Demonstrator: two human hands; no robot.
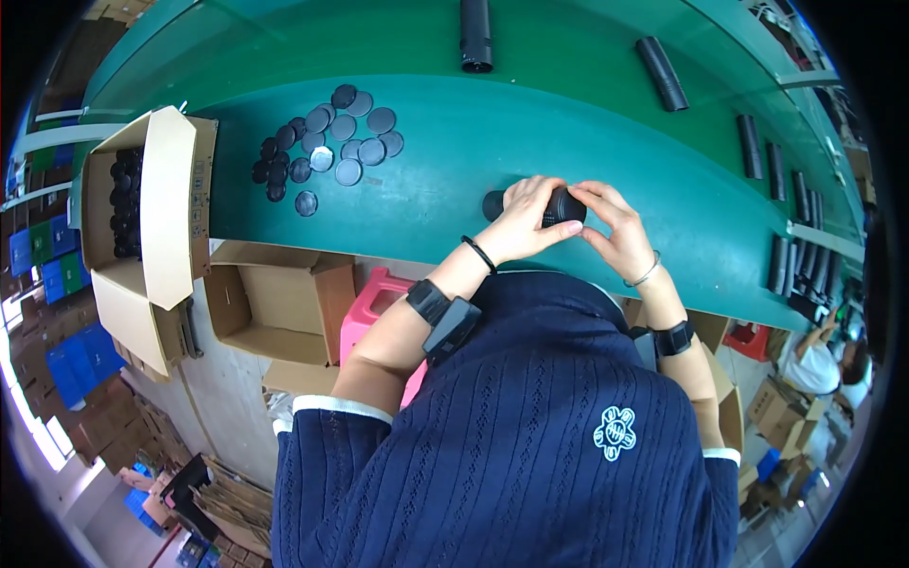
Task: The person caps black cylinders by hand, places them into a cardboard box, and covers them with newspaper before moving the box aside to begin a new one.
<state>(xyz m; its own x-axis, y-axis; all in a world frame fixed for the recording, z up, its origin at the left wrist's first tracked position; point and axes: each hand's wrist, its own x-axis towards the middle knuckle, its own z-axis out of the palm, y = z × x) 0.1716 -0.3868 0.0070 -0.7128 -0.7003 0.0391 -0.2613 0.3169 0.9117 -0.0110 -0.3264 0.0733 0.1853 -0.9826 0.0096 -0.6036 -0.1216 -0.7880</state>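
Note:
A black cylinder [565, 208] lies crosswise over the near part of the green table. My left hand [530, 218] is closed around its middle, and the cylinder's left end sticks out past the fingers. At the right end, my right hand [615, 227] grips the rounded tip between thumb and fingers. Whether a separate cap sits on that tip is hard to make out. To the left, a loose spread of round black caps [348, 171] lies on the table, and one of them [322, 158] shows a pale, shiny face.
An open carton [176, 208] holding black parts stands at the table's left end. More black cylinders [476, 38] rest on the darker green strip [568, 57] beyond, many grouped at far right. Below the table are an open carton [275, 301] and a pink stool [371, 301]. Another person [812, 364] sits at right.

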